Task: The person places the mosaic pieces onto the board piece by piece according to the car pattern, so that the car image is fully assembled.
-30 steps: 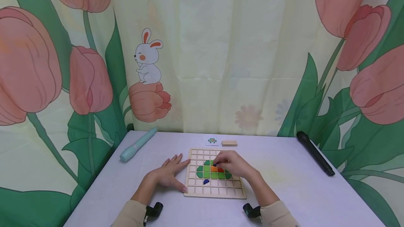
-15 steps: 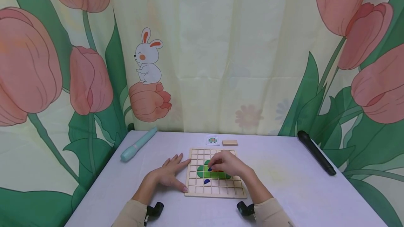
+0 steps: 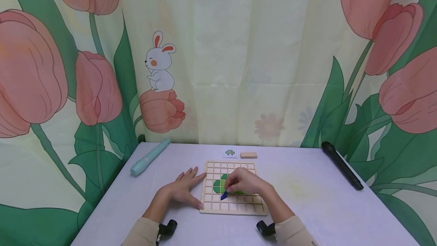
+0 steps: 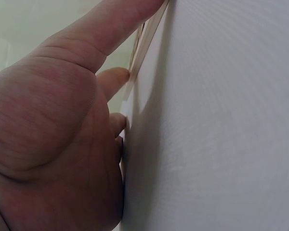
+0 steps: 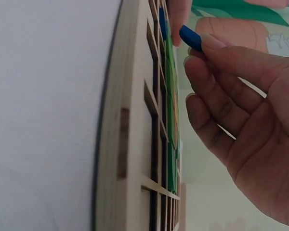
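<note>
A wooden grid board [image 3: 239,207] lies on the table with green pieces [image 3: 217,186] set in its cells. My right hand [image 3: 247,182] is over the board, pinching a small blue piece with a curved edge [image 5: 190,38] between thumb and index finger. Just below the pinch, a second blue piece [image 3: 223,197] sits on the grid, and the two overlap in the head view. Part of the coloured pattern is hidden under this hand. My left hand [image 3: 182,191] has its fingers spread, the thumb touching the board's near left corner and the index finger at its left edge.
Behind the board lie a small picture card [image 3: 230,152] and a light wooden block [image 3: 248,155]. A pale teal stick-like object [image 3: 150,157] rests at the table's left, a black one [image 3: 342,166] at its right edge. A printed curtain hangs behind.
My right hand has moved left and then toward me with the blue piece, from over the orange and red cells to beside the other blue piece. My left hand has stayed put.
</note>
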`<act>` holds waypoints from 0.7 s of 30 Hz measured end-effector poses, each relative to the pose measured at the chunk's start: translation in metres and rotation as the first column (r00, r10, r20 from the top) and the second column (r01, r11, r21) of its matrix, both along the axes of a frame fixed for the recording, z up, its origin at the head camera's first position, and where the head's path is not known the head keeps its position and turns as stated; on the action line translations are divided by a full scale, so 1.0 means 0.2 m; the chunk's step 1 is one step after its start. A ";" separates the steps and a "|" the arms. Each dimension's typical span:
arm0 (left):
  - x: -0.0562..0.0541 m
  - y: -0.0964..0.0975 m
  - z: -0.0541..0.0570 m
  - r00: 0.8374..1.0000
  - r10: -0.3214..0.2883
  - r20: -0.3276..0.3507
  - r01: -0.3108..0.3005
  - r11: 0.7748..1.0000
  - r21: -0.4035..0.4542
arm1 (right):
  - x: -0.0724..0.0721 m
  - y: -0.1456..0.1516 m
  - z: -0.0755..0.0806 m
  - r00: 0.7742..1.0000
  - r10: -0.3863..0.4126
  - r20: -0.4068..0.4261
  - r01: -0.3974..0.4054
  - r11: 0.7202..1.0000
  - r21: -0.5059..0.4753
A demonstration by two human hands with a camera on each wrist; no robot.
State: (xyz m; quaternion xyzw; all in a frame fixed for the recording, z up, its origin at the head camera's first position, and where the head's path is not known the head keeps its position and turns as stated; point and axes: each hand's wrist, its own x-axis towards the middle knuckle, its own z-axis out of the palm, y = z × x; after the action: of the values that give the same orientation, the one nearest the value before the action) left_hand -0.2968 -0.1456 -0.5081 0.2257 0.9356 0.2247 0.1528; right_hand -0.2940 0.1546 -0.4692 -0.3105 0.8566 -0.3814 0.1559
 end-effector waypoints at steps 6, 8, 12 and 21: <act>0.00 0.00 -0.01 1.000 -0.007 -0.007 0.007 1.000 0.003 | 0.01 -0.01 -0.01 0.999 0.036 0.032 -0.036 0.999 0.017; 0.00 0.00 -0.01 1.000 -0.007 -0.009 0.007 1.000 0.005 | 0.02 -0.01 -0.01 0.998 0.044 0.040 -0.045 0.999 0.024; 0.00 0.00 -0.01 1.000 -0.009 -0.010 0.009 1.000 0.007 | 0.03 -0.02 -0.02 0.997 0.057 0.046 -0.059 0.998 0.030; 0.00 0.00 0.00 1.000 -0.003 -0.007 0.003 1.000 -0.007 | 0.03 -0.02 -0.03 0.997 0.065 0.048 -0.067 0.997 0.037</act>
State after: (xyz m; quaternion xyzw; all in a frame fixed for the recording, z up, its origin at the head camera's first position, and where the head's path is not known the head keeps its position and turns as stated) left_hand -0.2965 -0.1455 -0.5079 0.2273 0.9365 0.2202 0.1508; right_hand -0.2884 0.1500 -0.4751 -0.3266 0.8492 -0.3667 0.1942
